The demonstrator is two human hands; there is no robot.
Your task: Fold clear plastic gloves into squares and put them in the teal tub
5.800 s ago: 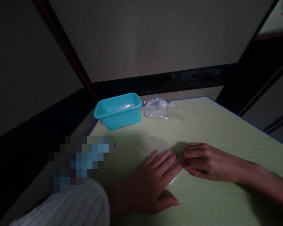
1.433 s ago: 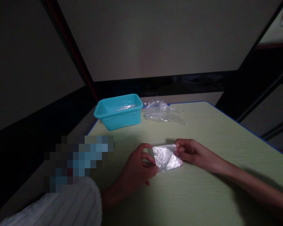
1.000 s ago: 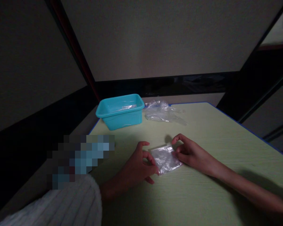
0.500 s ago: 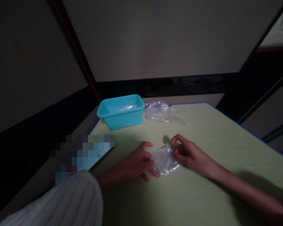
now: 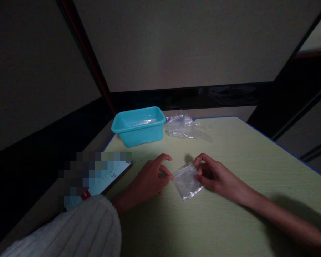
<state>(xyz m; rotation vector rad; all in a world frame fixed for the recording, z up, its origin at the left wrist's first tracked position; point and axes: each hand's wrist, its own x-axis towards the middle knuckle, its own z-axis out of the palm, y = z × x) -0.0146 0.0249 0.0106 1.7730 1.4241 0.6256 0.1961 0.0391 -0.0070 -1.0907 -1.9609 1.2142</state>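
Clear plastic square (image 5: 187,183); glossy, wrinkled

Silvery packet (image 5: 187,182), turquoise tub (image 5: 143,136)

Room, indoor, dimly lit; home-like in its furnishings, exact kind not determinable. Grey panels (image 5: 176,46) with glossy black band (image 5: 216,95), upper centre; dark reddish upright trim (image 5: 87,53), upper left. Small pale wood-grain table (image 5: 246,153), blue-edged, centre to right; turquoise plastic tub (image 5: 141,137), left of centre.
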